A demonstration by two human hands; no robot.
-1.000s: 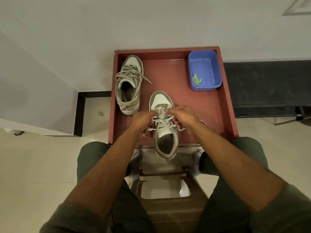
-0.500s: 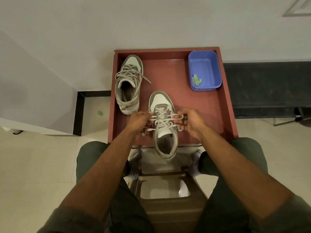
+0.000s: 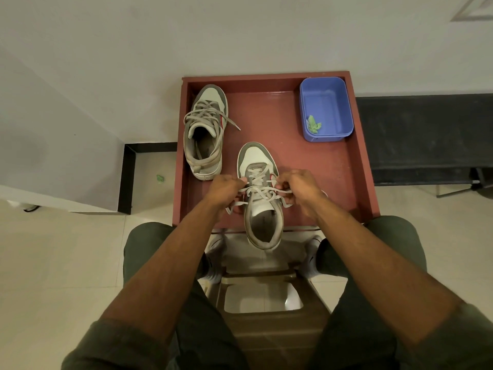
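At 6 o'clock on red tray (image 3: pixel 352 166), left hand (image 3: pixel 222 189) & right hand (image 3: pixel 301 186) are pinching near sneaker's (image 3: pixel 260 198) laces (image 3: pixel 260 189), fingers curled round them, pulling sideways.

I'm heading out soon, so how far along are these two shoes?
Done: the far shoe looks laced, its lace end loose on the tray. In hand: left hand and right hand pinch the lace of the near shoe on either side. Left: no bow shows on either shoe.

grey-and-white sneaker (image 3: pixel 260 182) upright on red tray, toe pointing away, heel overhanging near edge, grey laces (image 3: pixel 260 192) pulled sideways
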